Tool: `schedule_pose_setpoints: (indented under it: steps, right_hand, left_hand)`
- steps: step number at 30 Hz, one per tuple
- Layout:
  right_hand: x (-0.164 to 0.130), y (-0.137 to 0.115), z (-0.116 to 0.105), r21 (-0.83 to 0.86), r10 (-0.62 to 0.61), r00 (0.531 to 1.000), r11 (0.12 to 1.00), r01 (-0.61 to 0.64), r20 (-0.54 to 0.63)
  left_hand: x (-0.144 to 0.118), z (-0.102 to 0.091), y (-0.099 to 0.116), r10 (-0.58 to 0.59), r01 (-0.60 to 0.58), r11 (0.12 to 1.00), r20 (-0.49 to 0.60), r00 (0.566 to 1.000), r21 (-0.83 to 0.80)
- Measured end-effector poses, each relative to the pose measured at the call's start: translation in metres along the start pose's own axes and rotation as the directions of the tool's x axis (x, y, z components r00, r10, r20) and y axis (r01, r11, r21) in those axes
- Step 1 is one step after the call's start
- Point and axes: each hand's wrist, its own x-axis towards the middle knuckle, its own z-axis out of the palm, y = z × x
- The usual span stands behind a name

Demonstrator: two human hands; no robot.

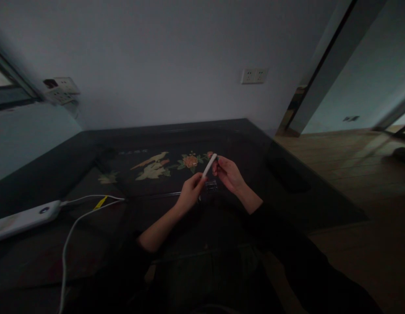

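Note:
A slim white stick-like thing [209, 166], perhaps a pen, slants up and to the right above the dark tabletop. My left hand [191, 191] is closed around its lower end. Close by its upper end is my right hand [231, 175], fingers bent and drawn together; whether they touch the stick or pinch something small I cannot make out. Just below, between the hands, a small dark shiny patch or object [211, 186] shows, too dim to name.
The dark glossy table [176, 131] bears a bird-and-flower picture [190, 162]. At left lies a white power bank [28, 218] with a white cable [69, 237] and yellow tag [100, 203]. A dark flat object [287, 175] lies at right. Wall sockets [254, 76] are behind.

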Motion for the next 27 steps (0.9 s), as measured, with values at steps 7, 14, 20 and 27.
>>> schedule_pose_setpoints:
  steps: [7,14,20,27]
  right_hand:
    - [0.0001,0.0010,-0.0005,0.016,0.001,1.000,1.000,0.000,-0.014]
    - [0.0005,0.0029,-0.0026,-0.014,-0.034,0.999,0.999,0.034,-0.008]
    - [0.0002,0.0006,0.0000,-0.008,-0.006,0.999,1.000,0.005,-0.043]
    - [-0.0017,0.0009,0.0014,-0.016,0.012,0.999,1.000,-0.013,-0.048]
  left_hand:
    - [0.0002,0.0009,0.0016,0.005,-0.005,1.000,0.011,1.000,-0.025]
    - [0.0031,-0.0038,0.0013,-0.018,0.017,1.000,-0.059,0.998,-0.007]
    - [0.0003,0.0024,0.0004,-0.023,0.022,0.999,-0.020,1.000,-0.027]
    - [0.0015,-0.0009,-0.0015,-0.015,0.016,1.000,-0.057,0.998,0.005]
